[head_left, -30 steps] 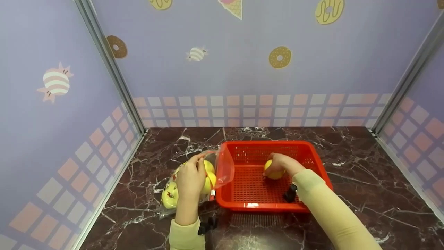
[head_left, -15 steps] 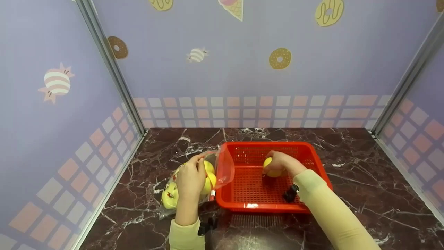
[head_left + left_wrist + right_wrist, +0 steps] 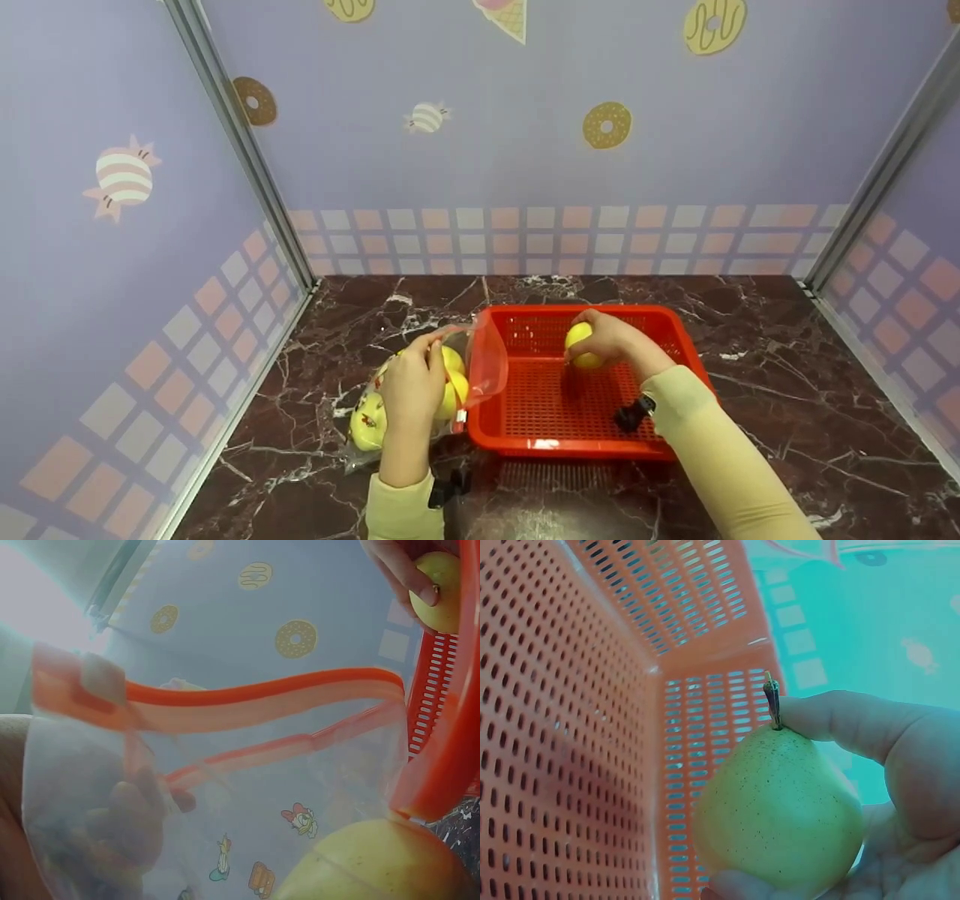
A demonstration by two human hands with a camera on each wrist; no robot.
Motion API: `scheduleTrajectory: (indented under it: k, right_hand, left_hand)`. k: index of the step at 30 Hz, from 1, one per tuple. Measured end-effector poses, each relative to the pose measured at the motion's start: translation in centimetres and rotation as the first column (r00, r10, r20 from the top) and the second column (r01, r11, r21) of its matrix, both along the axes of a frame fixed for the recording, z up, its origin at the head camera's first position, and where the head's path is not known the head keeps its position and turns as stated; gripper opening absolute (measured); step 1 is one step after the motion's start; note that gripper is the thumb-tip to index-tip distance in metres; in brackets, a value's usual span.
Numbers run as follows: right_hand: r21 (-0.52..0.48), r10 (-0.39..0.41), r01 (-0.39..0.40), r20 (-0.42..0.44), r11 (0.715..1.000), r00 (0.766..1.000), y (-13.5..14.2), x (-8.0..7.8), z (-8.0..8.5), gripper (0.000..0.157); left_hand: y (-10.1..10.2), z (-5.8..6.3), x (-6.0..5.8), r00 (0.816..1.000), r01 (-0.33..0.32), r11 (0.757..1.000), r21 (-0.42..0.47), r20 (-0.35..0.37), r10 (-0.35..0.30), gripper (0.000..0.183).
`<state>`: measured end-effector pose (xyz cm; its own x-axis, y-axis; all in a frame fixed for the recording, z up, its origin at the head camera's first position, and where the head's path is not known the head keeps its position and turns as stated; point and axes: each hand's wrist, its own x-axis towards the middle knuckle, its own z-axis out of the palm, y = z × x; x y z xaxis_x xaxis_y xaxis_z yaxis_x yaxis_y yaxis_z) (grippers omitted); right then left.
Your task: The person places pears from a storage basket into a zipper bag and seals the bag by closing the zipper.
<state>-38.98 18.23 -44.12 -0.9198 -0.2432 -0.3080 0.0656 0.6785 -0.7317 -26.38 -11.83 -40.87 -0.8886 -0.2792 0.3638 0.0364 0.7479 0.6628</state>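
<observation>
My right hand (image 3: 616,341) grips a yellow-green pear (image 3: 780,810) above the floor of the red plastic basket (image 3: 555,444). In the right wrist view its short brown stem points up, with the thumb beside it. My left hand (image 3: 410,386) holds the mouth of a clear zip bag (image 3: 487,367) apart at the basket's left side. Cartoon figures and an orange zip strip (image 3: 262,694) mark the bag. Several yellow fruits sit inside it, one a large yellow pear (image 3: 375,862) in the left wrist view. Through the cloudy plastic, my left fingers look blurred.
The basket's perforated floor and walls surround the right hand. Dark red marbled tabletop (image 3: 765,390) lies around the basket and bag. Patterned purple panels (image 3: 525,150) close off the back and sides. Black wrist cameras sit at both cuffs.
My right hand has lifted the pear off the basket floor, upward and slightly left. The left hand and the bag stay in place.
</observation>
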Motion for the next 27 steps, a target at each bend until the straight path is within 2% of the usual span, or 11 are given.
scheduleTrajectory:
  k: [13,27]
  right_hand:
    - [-0.039,0.005,-0.007,-0.060,0.999,0.998,0.4,0.9,1.3,0.072]
    - [-0.214,-0.072,0.046,-0.115,0.976,0.991,0.0,2.2,2.2,0.074]
  left_hand:
    - [0.0,0.0,-0.1,1.000,0.011,1.000,-0.011,-0.022,-0.012,0.025]
    - [0.0,-0.1,0.0,1.000,0.006,1.000,-0.001,-0.021,-0.006,0.025]
